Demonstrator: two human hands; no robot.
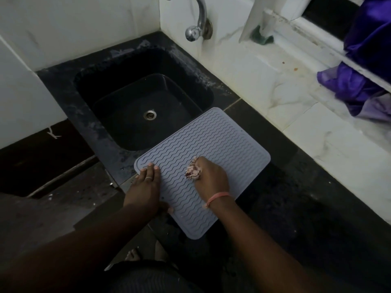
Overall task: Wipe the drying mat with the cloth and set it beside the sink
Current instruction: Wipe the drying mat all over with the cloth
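I'm mid-wipe: my right hand (211, 176) grips the bunched pink cloth (193, 172) on the grey ribbed silicone drying mat (213, 140), left hand (146, 187) flat-fingered pinning its sink-side edge on the dark counter (285, 187). Next, strokes toward the unwiped far corner overhanging the black sink (135, 106).

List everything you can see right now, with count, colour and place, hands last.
mat: one, grey, on the counter, corner overhanging the sink
cloth: one, pink and white, bunched on the mat
sink: one, black, left of the mat
tap: one, chrome, on the wall above the sink
counter: one, black
fabric: purple, far right at the window ledge
wristband: one, pink, right wrist
ring: one, left finger
left hand: flat, pressing the mat's edge
right hand: gripping the cloth
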